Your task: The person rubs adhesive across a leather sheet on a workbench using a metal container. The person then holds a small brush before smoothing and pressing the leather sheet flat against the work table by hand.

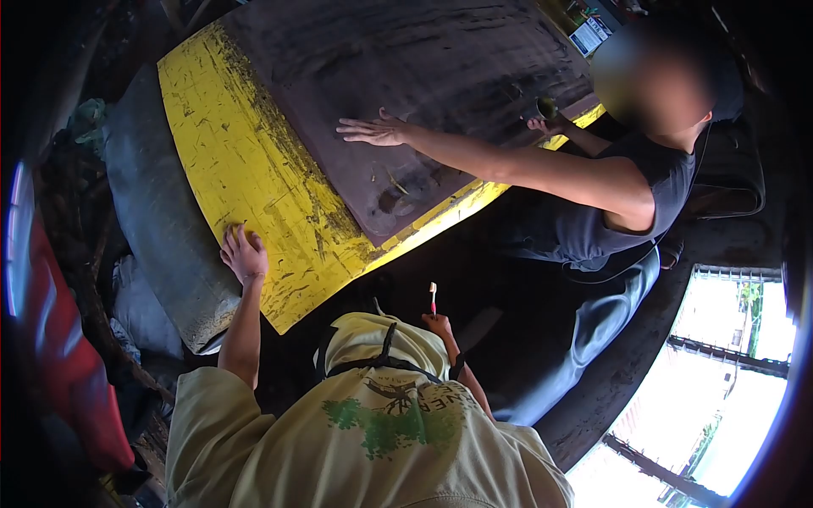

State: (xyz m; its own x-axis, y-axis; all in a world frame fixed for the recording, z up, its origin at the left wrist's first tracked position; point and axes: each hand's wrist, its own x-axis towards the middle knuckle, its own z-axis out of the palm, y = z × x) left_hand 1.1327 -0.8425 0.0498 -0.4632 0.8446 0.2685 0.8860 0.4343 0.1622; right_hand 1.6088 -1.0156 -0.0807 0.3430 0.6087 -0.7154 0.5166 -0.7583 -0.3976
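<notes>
My left hand (244, 253) rests with its fingers apart on the scuffed yellow surface (254, 169), near its left edge. Low in the middle, my right hand (436, 323) is closed round the handle of a red and white toothbrush (433, 296), bristles upward, away from the yellow surface. A dark brown sheet (339, 76) lies over the yellow surface, with a smeared patch near its front corner. Another person's hand (373, 129) is spread above the sheet; that person's other hand (546, 125) is by a small round container (546, 107).
The other person (610, 190) is at the right side of the surface. A grey rolled sheet (169, 203) lies along the left, beside red material (72, 356). A labelled box (590, 35) stands at the upper right. A barred opening (703, 381) is at the lower right.
</notes>
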